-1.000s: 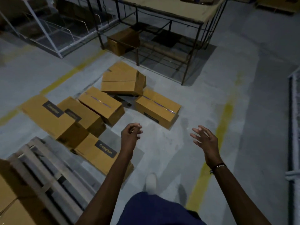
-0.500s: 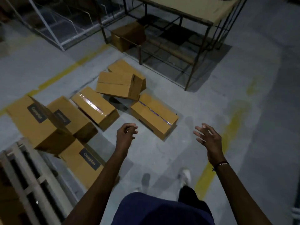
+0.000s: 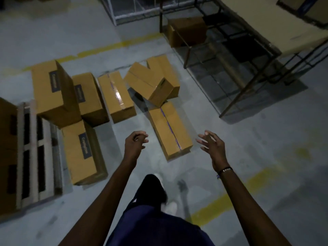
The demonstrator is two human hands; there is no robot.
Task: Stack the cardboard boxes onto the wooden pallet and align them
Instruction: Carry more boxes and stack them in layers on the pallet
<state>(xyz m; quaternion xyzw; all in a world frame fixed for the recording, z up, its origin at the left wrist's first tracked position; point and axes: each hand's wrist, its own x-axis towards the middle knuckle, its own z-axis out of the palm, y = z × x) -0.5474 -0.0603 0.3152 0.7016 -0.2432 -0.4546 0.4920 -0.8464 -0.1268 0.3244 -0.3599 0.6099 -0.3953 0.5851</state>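
Several brown cardboard boxes lie scattered on the grey floor. The nearest taped box (image 3: 169,129) lies between my two hands. My left hand (image 3: 134,143) hovers just left of it with fingers loosely curled, holding nothing. My right hand (image 3: 212,145) hovers just right of it with fingers spread. A tilted box (image 3: 149,83) leans on another behind it. A labelled box (image 3: 80,153) lies beside the wooden pallet (image 3: 32,153) at the left. One box (image 3: 5,139) sits on the pallet at the frame's left edge.
A metal-framed table (image 3: 276,38) stands at the back right with a box (image 3: 186,31) under it. A wire rack (image 3: 134,9) is at the back. Yellow floor lines (image 3: 229,196) cross near my feet. My leg and shoe (image 3: 156,190) are below.
I have walked closer and turned, so the boxes and pallet now sit nearer and more upright in view. Both hands stay raised and have come to either side of the nearest taped box.
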